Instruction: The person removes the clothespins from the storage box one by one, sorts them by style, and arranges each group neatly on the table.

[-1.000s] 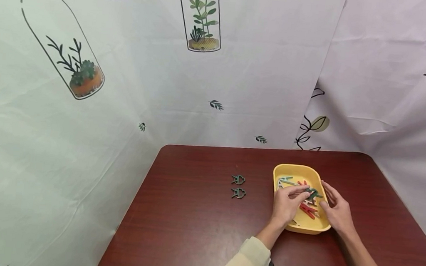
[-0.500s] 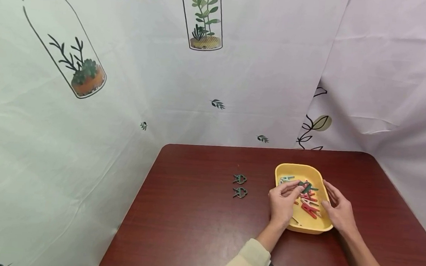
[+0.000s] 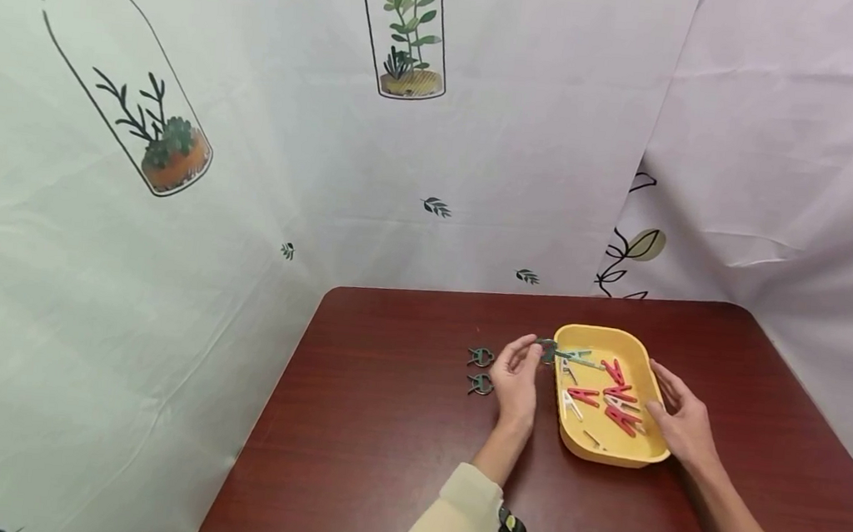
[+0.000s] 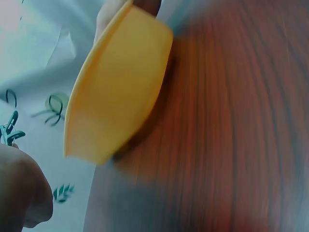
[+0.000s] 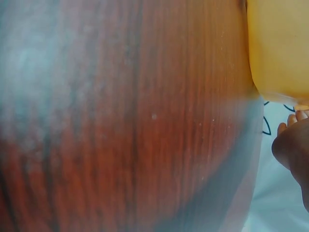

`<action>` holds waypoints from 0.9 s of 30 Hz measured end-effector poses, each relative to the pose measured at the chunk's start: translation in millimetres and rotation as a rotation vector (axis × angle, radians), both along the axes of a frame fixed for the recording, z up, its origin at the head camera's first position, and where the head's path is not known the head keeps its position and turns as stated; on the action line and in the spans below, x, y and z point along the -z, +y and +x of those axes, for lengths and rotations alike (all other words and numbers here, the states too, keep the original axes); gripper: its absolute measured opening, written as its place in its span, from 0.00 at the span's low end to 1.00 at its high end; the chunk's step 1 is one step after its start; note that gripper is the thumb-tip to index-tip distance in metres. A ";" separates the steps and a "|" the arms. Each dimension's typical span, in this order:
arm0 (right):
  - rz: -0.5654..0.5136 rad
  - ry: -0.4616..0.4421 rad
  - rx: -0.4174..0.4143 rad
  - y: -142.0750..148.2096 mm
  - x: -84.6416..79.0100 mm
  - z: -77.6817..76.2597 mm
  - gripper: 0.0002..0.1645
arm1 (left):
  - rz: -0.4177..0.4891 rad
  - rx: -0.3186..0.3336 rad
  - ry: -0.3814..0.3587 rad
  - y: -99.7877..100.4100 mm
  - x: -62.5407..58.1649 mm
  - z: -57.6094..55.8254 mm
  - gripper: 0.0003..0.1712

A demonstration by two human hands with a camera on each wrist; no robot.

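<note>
My left hand [image 3: 517, 382] pinches a dark green clip [image 3: 548, 351] just off the left rim of a yellow plastic tray [image 3: 610, 459]. In the left wrist view the same green clip [image 4: 9, 128] sticks out past the left hand [image 4: 24, 188]. With the thumb inside and fingers outside, my right hand [image 3: 683, 424] grips the tray's right rim. Inside the tray lie several clothespins: red ones [image 3: 621, 419], white ones [image 3: 572, 405] and a pale teal one [image 3: 576, 355]. The right wrist view shows only part of the right hand [image 5: 297, 145] beside the tray [image 5: 280, 48].
Two more green clips, an upper one [image 3: 480, 356] and a lower one [image 3: 480, 384], lie on the dark red wooden table [image 3: 383, 430] left of my left hand. A printed cloth [image 3: 478, 178] hangs behind the table's far edge.
My left hand has lifted the green clip from above the tray's middle and carried it left, past the tray's left rim. The right hand keeps its grip on the tray.
</note>
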State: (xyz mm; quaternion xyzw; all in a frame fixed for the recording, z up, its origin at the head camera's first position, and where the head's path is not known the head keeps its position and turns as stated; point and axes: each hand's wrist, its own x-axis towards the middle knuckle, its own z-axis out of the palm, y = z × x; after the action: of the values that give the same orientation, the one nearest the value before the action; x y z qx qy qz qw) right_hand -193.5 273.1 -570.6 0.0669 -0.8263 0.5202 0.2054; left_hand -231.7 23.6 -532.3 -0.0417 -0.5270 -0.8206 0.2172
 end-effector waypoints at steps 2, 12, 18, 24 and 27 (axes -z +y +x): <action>-0.004 0.003 -0.002 0.2 -0.1 -0.1 0.38 | -0.007 -0.018 -0.026 -12.7 -2.5 -2.7 0.14; -0.018 0.018 -0.021 -1.7 -0.1 -1.2 0.37 | -0.057 0.043 -0.147 -68.4 -4.7 -8.2 0.13; -0.008 -0.002 -0.010 -0.4 1.1 -2.1 0.37 | -0.105 0.088 -0.180 -93.2 1.5 -9.9 0.12; -0.007 -0.014 -0.006 0.2 1.5 -1.1 0.37 | -0.199 0.130 -0.208 -108.6 6.6 -7.9 0.14; -0.009 -0.022 -0.003 0.1 -0.4 -0.2 0.37 | -0.312 0.150 -0.219 -115.5 7.7 -4.7 0.12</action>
State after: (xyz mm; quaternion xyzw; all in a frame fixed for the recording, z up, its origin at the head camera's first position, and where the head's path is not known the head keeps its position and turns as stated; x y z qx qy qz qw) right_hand -193.6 273.2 -570.2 0.0614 -0.8262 0.5248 0.1957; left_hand -236.4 -91.9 -540.0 -0.0245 -0.6638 -0.7424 0.0876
